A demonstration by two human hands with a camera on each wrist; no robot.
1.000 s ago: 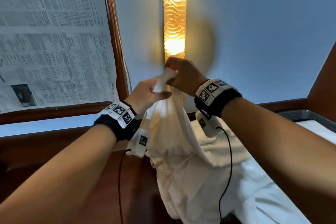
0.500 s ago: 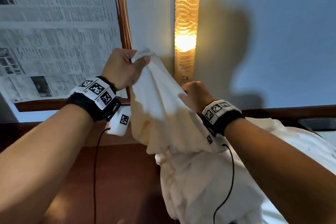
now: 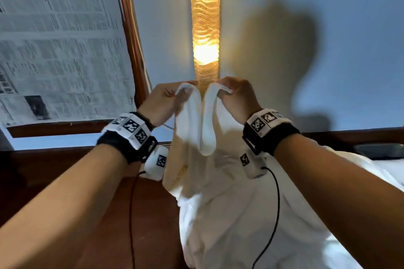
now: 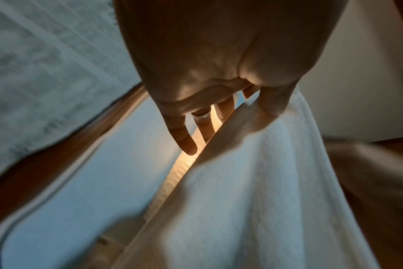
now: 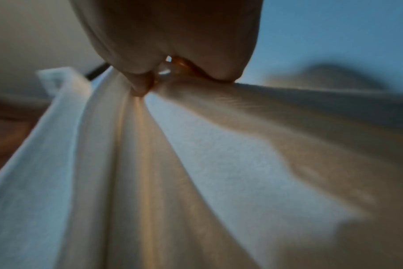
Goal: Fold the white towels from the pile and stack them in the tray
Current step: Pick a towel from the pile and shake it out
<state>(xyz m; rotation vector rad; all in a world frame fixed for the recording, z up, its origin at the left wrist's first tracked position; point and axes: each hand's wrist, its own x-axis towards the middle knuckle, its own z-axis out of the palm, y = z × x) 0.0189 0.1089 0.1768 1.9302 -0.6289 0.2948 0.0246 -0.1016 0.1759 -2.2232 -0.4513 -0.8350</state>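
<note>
You hold the white towel [image 3: 196, 124] up in the air by its top edge so it hangs straight. Your left hand [image 3: 162, 102] and right hand [image 3: 237, 98] each pinch a corner, close together, above the towel pile [image 3: 251, 214].

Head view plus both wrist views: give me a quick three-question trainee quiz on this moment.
1. True or false: the left hand and the right hand each pinch the white terry towel.
2. What glows on the wall behind the hands? A) tall amber wall lamp B) television C) candle
3. Fill in: the window at upper left is covered with ____.

Key: 1 true; 2 A; 3 newspaper.
</note>
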